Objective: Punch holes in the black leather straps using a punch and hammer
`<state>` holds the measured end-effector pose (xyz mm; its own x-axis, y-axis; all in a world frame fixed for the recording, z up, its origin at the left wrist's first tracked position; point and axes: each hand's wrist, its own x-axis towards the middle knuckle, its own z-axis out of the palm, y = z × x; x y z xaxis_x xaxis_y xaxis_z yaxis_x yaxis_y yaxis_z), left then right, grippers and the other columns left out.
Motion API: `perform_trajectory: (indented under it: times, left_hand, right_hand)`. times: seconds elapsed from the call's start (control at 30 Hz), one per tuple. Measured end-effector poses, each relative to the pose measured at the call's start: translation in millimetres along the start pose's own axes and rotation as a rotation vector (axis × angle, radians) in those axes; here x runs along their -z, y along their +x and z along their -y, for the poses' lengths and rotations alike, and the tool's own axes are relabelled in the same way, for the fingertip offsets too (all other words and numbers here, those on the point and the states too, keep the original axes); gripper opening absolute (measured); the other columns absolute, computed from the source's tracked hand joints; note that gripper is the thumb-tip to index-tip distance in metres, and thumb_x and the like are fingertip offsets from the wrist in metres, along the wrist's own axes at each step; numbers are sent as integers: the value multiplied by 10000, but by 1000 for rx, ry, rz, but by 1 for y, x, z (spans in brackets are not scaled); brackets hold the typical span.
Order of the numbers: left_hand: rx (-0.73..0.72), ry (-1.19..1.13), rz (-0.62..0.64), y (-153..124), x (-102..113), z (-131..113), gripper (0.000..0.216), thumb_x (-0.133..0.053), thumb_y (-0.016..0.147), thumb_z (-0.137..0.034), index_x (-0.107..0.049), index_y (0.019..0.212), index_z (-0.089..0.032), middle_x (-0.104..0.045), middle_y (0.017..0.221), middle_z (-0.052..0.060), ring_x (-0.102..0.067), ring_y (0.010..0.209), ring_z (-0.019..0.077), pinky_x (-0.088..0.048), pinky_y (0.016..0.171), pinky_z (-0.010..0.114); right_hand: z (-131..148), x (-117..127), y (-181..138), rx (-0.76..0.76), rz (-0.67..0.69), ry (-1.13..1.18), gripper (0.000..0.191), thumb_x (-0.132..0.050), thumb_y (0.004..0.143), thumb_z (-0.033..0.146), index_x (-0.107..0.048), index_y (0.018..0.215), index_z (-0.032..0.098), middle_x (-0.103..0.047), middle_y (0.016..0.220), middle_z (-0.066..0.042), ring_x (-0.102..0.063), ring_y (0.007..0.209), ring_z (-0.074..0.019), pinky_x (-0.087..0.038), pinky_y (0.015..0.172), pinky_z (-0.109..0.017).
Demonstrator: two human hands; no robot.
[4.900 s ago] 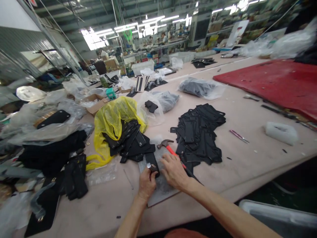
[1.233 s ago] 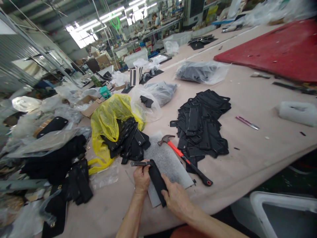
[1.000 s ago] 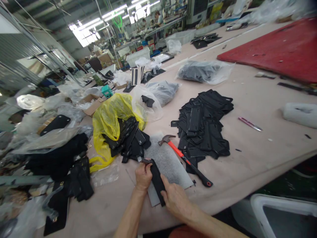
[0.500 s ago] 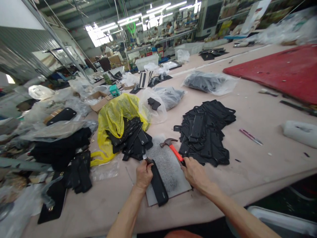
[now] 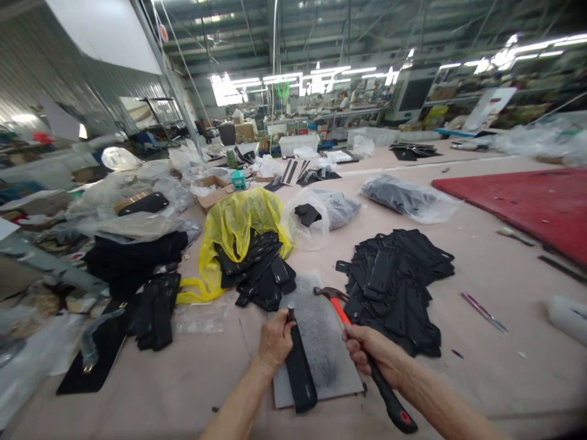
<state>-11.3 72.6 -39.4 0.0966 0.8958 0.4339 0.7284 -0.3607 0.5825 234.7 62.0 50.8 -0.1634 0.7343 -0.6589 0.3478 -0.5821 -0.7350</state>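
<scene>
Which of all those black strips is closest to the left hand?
The single long black strip lying on the speckled grey board, its far end at the left hand. The other strips lie in piles.

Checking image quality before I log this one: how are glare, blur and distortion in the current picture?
Head view: ceiling lights glare white; distant detail soft; white roll stretched and blurred near the right edge; left hand, right hand and hammer fairly legible.

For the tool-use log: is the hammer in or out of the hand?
In: the right hand is wrapped around the handle of the hammer.
</scene>
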Motion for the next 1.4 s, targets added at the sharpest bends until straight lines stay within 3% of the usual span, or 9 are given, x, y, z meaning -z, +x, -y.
perform_trajectory:
  times: [0.17,0.33,0.47,0.63,0.7,0.83,1.03,1.23,1.4]
  left_hand:
    - [13,-38,10,0,-1,1,143,-502,879,-127,-582,960,-212,-674,790,46,-680,783,221,-506,669,296]
    - [18,-18,6,0,-2,3,113,-499,884,-141,-570,928,-218,-668,771,48,-678,768,225,-495,655,299]
    - [-9,2,-18,-2,-3,6,104,-494,886,-146,-560,918,-219,-664,746,43,-674,722,223,-481,616,295]
    - [-12,-2,-20,-2,-2,6,98,-506,878,-154,-568,918,-218,-667,747,45,-678,736,228,-490,632,297]
    - [-10,3,-17,-1,-1,5,91,-506,877,-153,-567,903,-216,-668,747,47,-679,731,225,-491,629,294]
    - [-13,18,-25,-1,-3,6,97,-500,874,-152,-572,892,-214,-669,733,47,-678,707,218,-486,601,284]
    - [-17,17,-21,-2,-5,8,119,-487,892,-170,-584,951,-208,-690,782,58,-688,745,232,-512,635,302]
    - [-23,13,-34,2,-2,7,111,-494,890,-181,-600,913,-203,-688,762,65,-688,706,226,-520,613,295]
    - [-5,-24,-30,0,-2,6,139,-476,898,-185,-607,945,-190,-703,821,71,-699,780,225,-555,686,308]
  right_hand:
    - [51,4,-52,301,-162,132,396,-363,917,609,-419,798,235,-345,568,80,-292,372,-86,-256,325,-202]
    - [76,12,-85,879,-602,-397,324,-391,974,488,-456,789,230,-460,578,29,-419,457,-120,-291,437,-252]
    - [75,14,-95,877,-381,-907,276,-435,962,383,-444,725,241,-471,509,34,-348,375,-116,-156,433,-301]
    - [89,11,-109,996,-780,-595,276,-344,1005,397,-452,799,249,-454,540,31,-416,429,-132,-264,448,-270]
    - [86,7,-104,981,-756,-615,298,-315,1005,392,-452,784,247,-489,552,11,-442,442,-141,-275,456,-281]
    - [84,10,-95,833,-378,-947,294,-408,961,405,-453,718,245,-499,519,17,-358,384,-127,-163,444,-311]
    - [89,7,-100,904,-684,-626,410,-193,1025,421,-471,784,241,-525,616,-23,-474,502,-152,-295,480,-278]
    - [61,10,-76,729,-345,-882,261,-416,951,382,-500,758,227,-503,552,11,-352,433,-132,-160,486,-306]
    - [30,34,-40,415,-292,-491,343,-338,957,438,-426,710,218,-438,569,35,-413,498,-124,-261,484,-247]
